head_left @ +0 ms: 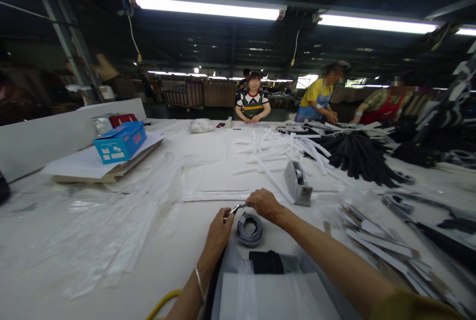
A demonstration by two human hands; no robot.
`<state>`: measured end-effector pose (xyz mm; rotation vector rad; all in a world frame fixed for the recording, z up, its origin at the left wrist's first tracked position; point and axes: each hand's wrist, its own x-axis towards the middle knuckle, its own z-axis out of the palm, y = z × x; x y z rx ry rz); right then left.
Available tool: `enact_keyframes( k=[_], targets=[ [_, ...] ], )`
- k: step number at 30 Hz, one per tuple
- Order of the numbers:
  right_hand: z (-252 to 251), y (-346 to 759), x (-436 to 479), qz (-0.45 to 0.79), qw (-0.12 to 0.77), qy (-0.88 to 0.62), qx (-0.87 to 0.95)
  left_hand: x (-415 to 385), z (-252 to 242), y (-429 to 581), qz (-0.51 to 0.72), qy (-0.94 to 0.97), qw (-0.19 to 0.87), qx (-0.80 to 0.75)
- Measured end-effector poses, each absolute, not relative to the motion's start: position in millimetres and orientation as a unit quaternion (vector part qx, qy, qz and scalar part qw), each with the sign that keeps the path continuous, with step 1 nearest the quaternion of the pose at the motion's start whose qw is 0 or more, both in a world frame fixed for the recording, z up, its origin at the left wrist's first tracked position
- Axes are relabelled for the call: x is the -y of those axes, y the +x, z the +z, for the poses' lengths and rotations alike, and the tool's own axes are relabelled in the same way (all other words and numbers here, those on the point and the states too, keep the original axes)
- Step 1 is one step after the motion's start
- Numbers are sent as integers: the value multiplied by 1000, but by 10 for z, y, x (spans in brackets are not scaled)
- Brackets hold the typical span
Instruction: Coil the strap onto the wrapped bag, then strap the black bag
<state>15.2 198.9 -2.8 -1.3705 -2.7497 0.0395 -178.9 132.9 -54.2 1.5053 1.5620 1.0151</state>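
In the head view my left hand (219, 228) is closed around a small shiny metal tool (234, 209), its pointed tip angled toward my right hand; most of it is hidden by the fingers. My right hand (266, 204) pinches the end of a thin grey strip (243, 205), which meets the tool's tip. Just below both hands a coil of grey strap (250, 230) lies on the white table (208, 240). Whether the pinched strip belongs to that coil, I cannot tell. Nearer to me are a black roll (266, 262) and a clear plastic-wrapped white pack (277, 297).
A grey tape dispenser (297, 185) stands beyond my right hand, before white strips (266, 149) and black straps (359, 156). Left are plastic sheets (122, 231) and a blue box (121, 142) on cardboard. Cut strips (386, 245) lie right. Several people stand across the table.
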Motion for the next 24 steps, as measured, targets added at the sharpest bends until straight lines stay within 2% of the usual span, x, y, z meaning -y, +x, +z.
enact_keyframes(
  k=[5,8,18,24],
  targets=[
    [-63,245,-1958,30,100,-434,895,-1544,-467,-1825,376,552,506,-545],
    [-79,307,-1970,36,142,-458,877,-1558,-499,-1812,398,537,539,-512],
    [39,347,-1848,51,220,-499,837,-1534,-613,-1795,472,534,521,-470],
    [210,31,-1732,102,157,-522,832,-1496,-599,-1725,492,573,474,-452]
  ],
)
